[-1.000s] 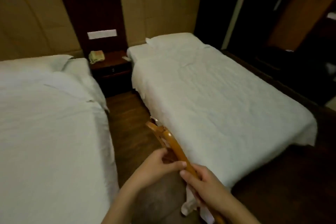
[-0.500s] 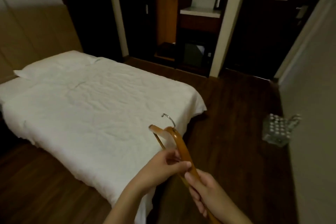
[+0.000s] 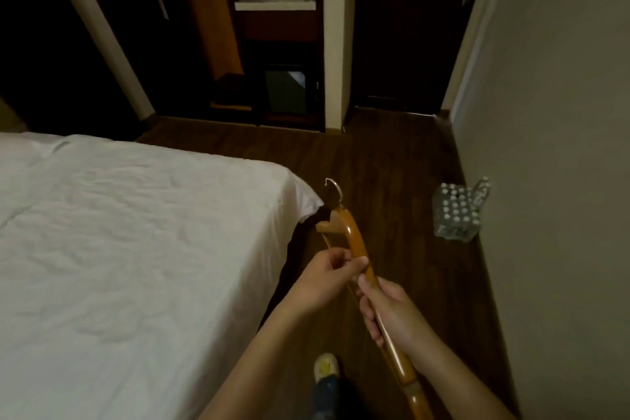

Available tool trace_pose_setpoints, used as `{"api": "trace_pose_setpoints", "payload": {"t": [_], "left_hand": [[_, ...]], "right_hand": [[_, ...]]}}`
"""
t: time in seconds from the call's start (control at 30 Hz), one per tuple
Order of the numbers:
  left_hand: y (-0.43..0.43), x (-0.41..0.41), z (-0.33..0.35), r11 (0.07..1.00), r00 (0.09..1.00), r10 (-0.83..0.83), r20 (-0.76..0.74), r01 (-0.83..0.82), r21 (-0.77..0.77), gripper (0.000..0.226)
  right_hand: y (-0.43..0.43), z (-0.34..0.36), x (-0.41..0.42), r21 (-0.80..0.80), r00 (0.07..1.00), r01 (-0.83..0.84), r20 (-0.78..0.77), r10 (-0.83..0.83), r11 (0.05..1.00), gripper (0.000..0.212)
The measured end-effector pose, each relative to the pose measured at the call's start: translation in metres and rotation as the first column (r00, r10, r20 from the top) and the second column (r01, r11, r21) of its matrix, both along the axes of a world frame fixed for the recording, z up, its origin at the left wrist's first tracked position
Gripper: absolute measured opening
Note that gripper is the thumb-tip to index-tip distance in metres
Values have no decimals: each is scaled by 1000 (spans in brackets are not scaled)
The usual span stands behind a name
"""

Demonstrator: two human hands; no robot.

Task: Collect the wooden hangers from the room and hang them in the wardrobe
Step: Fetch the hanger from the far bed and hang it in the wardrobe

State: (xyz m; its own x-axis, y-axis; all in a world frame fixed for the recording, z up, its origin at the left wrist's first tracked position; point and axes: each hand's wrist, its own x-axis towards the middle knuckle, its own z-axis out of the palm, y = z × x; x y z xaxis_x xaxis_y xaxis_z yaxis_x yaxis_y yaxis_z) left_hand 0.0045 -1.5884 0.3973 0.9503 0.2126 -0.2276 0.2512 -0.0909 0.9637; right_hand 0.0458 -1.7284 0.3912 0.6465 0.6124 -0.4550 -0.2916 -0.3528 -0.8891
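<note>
I see the wooden hangers (image 3: pixel 358 251) at about 5 o'clock from centre, slanting over the dark floor with the metal hook (image 3: pixel 333 188) at their far end, toward 12. The left hand (image 3: pixel 325 280) pinches the upper wood between thumb and fingers; the right hand (image 3: pixel 395 315) is curled round it lower down. The bed (image 3: pixel 136 249) fills 8 o'clock, the wardrobe (image 3: pixel 208 27) is at 11, and a pack of bottles (image 3: pixel 456 211) sits at 3, by the wall.

Dim room, soft blur, dark corners, wide-angle bending
</note>
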Motion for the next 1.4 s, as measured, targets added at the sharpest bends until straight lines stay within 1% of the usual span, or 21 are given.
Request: {"api": "trace_pose_setpoints", "payload": {"t": [0.13, 0.27, 0.43, 0.6, 0.7, 0.8, 0.9, 1.0, 1.1, 1.2, 1.33, 1.4], "left_hand": [[38, 106, -13, 997, 998, 38, 54, -34, -71, 22], [88, 206, -18, 989, 993, 96, 67, -88, -116, 21], [149, 324, -9, 991, 994, 86, 66, -79, -104, 20], [206, 443, -11, 988, 994, 101, 38, -95, -120, 19], [248, 520, -20, 982, 987, 156, 48, -150, -117, 19], [293, 592, -23, 953, 959, 280, 42, -273, -130, 19], [339, 654, -20, 918, 925, 380, 19, -375, -133, 21], [385, 708, -16, 897, 905, 425, 11, -419, -142, 21], [427, 747, -18, 857, 870, 492, -35, -491, -155, 21], [474, 783, -25, 827, 844, 535, -42, -534, -175, 19], [556, 834, -42, 792, 813, 580, -57, -579, -192, 17], [607, 858, -48, 783, 800, 599, -32, -593, -189, 18]], "right_hand": [[46, -9, 100, 16, 998, 57, 0, -57, 998, 27], [101, -8, 198, 21, 997, 68, 27, -68, 997, 26], [161, -2, 313, 17, 996, 81, 38, -81, 997, 29], [216, -6, 431, 34, 996, 94, -1, -94, 995, 33], [258, -14, 515, 43, 999, 40, 9, -40, 998, 33], [309, -15, 598, 26, 999, -38, 14, 38, 999, 27], [364, -11, 673, -10, 991, -130, -39, 129, 991, 27], [419, -8, 738, -47, 979, -197, -72, 193, 979, 31], [468, -13, 788, -110, 961, -262, -125, 248, 959, 36], [519, -23, 832, -106, 928, -341, -194, 317, 934, 39], [609, -41, 892, -145, 904, -401, -221, 366, 904, 38], [660, -43, 922, -138, 881, -454, -217, 421, 880, 38]]}}
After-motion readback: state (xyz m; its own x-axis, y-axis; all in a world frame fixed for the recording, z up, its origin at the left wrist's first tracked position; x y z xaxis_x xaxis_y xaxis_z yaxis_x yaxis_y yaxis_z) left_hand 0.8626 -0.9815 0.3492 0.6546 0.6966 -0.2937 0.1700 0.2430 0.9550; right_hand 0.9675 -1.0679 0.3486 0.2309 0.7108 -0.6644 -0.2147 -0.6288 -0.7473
